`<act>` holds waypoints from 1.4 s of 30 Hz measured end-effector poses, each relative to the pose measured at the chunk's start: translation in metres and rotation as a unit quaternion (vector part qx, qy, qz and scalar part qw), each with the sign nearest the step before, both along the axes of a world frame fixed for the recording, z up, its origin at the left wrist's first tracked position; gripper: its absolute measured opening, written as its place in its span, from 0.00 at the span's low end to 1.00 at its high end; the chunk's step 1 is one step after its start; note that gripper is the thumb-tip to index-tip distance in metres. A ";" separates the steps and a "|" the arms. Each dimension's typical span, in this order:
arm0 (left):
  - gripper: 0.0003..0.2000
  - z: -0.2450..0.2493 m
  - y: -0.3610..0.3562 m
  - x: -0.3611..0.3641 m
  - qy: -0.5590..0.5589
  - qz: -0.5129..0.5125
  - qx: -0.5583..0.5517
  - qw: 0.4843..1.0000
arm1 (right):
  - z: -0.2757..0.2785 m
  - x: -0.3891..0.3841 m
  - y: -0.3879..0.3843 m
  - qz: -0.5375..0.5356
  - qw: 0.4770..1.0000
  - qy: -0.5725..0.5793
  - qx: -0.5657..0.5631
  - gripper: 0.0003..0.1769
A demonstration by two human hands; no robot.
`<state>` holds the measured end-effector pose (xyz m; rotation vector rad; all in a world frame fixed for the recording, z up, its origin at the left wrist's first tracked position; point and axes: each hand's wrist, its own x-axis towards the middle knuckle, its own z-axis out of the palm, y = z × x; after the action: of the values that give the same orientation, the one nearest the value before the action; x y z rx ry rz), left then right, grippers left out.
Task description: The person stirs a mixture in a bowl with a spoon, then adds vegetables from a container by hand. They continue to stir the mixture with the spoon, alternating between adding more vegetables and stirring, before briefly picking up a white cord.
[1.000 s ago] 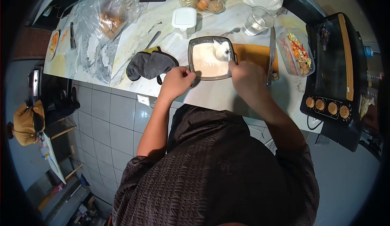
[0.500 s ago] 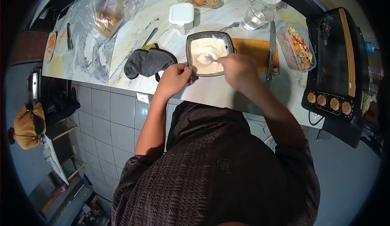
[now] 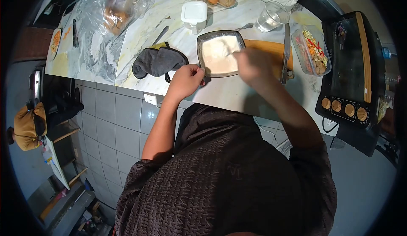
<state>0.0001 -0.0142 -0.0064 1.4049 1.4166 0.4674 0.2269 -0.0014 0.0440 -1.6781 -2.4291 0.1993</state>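
Observation:
A square dark-rimmed bowl (image 3: pixel 200 60) holds a pale, creamy batter (image 3: pixel 214 60) with swirl marks on its surface. My left hand (image 3: pixel 187 81) is closed at the bowl's near left corner, thumb and fingers pinched on its edge. Over the bowl's right side, my right hand (image 3: pixel 255 68) is closed around the handle of a slim metal utensil (image 3: pixel 229 54). Its far end dips into the batter, so whether it is a fork or a spoon stays hidden. A dark grey oven mitt (image 3: pixel 159 61) lies left of the bowl, close to my left hand.
Right of the bowl are a wooden board (image 3: pixel 269 51), a knife (image 3: pixel 287 51) and a container of chopped vegetables (image 3: pixel 311 51). Behind stand a white-lidded tub (image 3: pixel 194 15) and a clear cup (image 3: pixel 271 18). A toaster oven (image 3: pixel 349 62) borders the right side.
My right hand has shifted slightly right and up with the utensil, whose end has moved through the batter. The left hand stays at the bowl's corner. The whole view has shifted a little.

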 end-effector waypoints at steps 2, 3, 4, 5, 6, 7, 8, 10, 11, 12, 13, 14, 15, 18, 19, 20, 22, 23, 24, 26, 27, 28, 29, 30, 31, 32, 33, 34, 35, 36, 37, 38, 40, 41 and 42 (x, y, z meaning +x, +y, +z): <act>0.16 0.001 0.000 0.000 0.007 -0.009 0.009 1.000 | 0.011 0.008 -0.001 0.019 0.999 -0.021 -0.038 0.10; 0.16 0.001 0.001 0.001 0.007 -0.009 0.009 1.000 | 0.015 0.010 -0.001 0.039 0.995 -0.041 -0.078 0.09; 0.16 0.002 0.001 0.001 0.020 -0.010 0.020 1.000 | 0.012 0.010 0.002 0.041 0.995 -0.041 -0.079 0.09; 0.16 0.003 0.000 0.001 0.033 -0.011 0.030 0.999 | 0.008 0.010 0.007 0.030 0.997 -0.040 -0.057 0.09; 0.16 0.003 -0.003 0.001 0.034 -0.013 0.027 0.999 | 0.006 0.010 0.007 0.016 0.998 -0.038 -0.036 0.09; 0.16 0.004 -0.003 0.001 0.042 -0.004 0.039 0.998 | 0.006 0.009 0.005 0.014 0.999 -0.037 -0.036 0.09; 0.17 0.004 -0.001 0.002 0.049 0.006 0.052 0.997 | 0.006 0.008 0.005 0.021 0.995 -0.043 -0.089 0.09; 0.17 0.006 0.000 0.003 0.054 0.010 0.059 0.997 | 0.011 0.007 0.009 0.027 0.988 -0.049 -0.142 0.09; 0.17 0.006 -0.002 0.003 0.059 0.017 0.063 0.996 | 0.017 0.008 0.012 0.001 0.987 -0.074 -0.140 0.10; 0.17 0.006 -0.004 0.003 0.060 0.017 0.059 0.996 | 0.020 0.009 0.013 -0.026 0.985 -0.098 -0.138 0.10; 0.17 0.006 -0.005 0.003 0.056 0.019 0.058 0.997 | 0.011 0.008 0.011 -0.029 0.985 -0.097 -0.141 0.10; 0.17 0.006 -0.004 0.003 0.053 0.022 0.060 0.997 | -0.003 0.006 0.009 -0.012 0.992 -0.047 -0.115 0.08; 0.17 0.004 -0.002 0.002 0.052 0.007 0.055 0.997 | -0.003 0.001 0.008 0.004 0.996 0.002 -0.087 0.07; 0.17 0.003 -0.002 0.000 0.055 0.006 0.056 0.997 | 0.015 0.012 0.013 -0.020 0.987 -0.092 -0.134 0.07; 0.17 0.003 -0.004 0.001 0.054 0.007 0.054 0.997 | 0.005 0.010 0.012 -0.019 0.986 -0.093 -0.136 0.07; 0.17 0.003 -0.004 0.001 0.053 0.012 0.049 0.997 | -0.014 0.005 0.010 -0.017 0.993 -0.054 -0.100 0.07; 0.17 0.004 -0.002 0.002 0.052 0.016 0.051 0.997 | -0.006 0.002 0.012 -0.017 0.998 -0.015 -0.057 0.07; 0.17 0.003 -0.002 0.001 0.054 0.011 0.060 0.997 | 0.005 0.011 0.015 -0.004 0.992 -0.055 -0.111 0.08; 0.16 0.002 -0.003 0.000 0.055 0.007 0.068 0.996 | 0.015 0.014 0.017 0.010 0.981 -0.096 -0.166 0.09; 0.16 0.001 -0.003 0.001 0.053 0.013 0.058 0.997 | -0.006 0.012 0.017 0.001 0.991 -0.065 -0.115 0.09; 0.16 0.002 -0.003 0.001 0.054 0.016 0.052 0.997 | -0.008 0.008 0.017 -0.011 0.998 -0.029 -0.062 0.09; 0.16 0.002 -0.004 0.001 0.055 0.017 0.053 0.997 | -0.005 0.010 0.014 -0.011 0.998 -0.028 -0.061 0.09; 0.16 0.001 -0.005 0.001 0.057 0.015 0.060 0.996 | -0.001 0.013 0.011 0.012 0.995 -0.024 -0.096 0.09; 0.17 0.001 -0.004 0.001 0.058 0.012 0.067 0.996 | 0.003 0.013 0.009 0.034 0.991 -0.020 -0.130 0.09; 0.17 0.000 -0.003 0.001 0.057 0.013 0.066 0.996 | 0.003 0.014 0.011 0.035 0.991 -0.021 -0.131 0.09; 0.17 -0.001 -0.003 0.001 0.048 0.018 0.061 0.997 | 0.001 0.015 0.015 0.020 0.996 -0.032 -0.081 0.08; 0.17 -0.002 -0.004 0.001 0.039 0.023 0.056 0.997 | 0.000 0.016 0.017 0.005 0.999 -0.043 -0.030 0.07; 0.17 -0.003 -0.006 0.001 0.038 0.023 0.054 0.998 | -0.003 0.013 0.015 0.005 0.999 -0.044 -0.032 0.07; 0.17 -0.004 -0.006 0.001 0.040 0.017 0.054 0.998 | -0.007 0.007 0.013 0.021 0.997 -0.021 -0.066 0.07; 0.17 -0.005 -0.004 0.001 0.043 0.011 0.055 0.998 | -0.004 0.000 0.012 0.037 0.995 0.001 -0.097 0.07; 0.17 -0.005 -0.002 0.001 0.043 0.010 0.057 0.997 | 0.017 0.002 0.013 0.024 0.985 -0.056 -0.164 0.08; 0.17 -0.006 -0.002 0.001 0.037 0.020 0.062 0.997 | 0.013 0.005 0.016 0.026 0.984 -0.057 -0.165 0.08; 0.17 -0.007 -0.007 0.002 0.030 0.035 0.064 0.997 | 0.001 0.012 0.023 0.007 0.997 -0.054 -0.058 0.08; 0.17 -0.008 -0.006 0.002 0.038 0.028 0.062 0.997 | -0.006 0.012 0.021 0.008 0.997 -0.055 -0.058 0.08; 0.17 -0.007 -0.006 0.002 0.047 0.021 0.061 0.997 | -0.009 0.007 0.018 0.029 0.996 -0.020 -0.086 0.06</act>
<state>0.0024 -0.0198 -0.0134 1.5148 1.5165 0.5278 0.2343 0.0170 0.0349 -1.6940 -2.5568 0.3974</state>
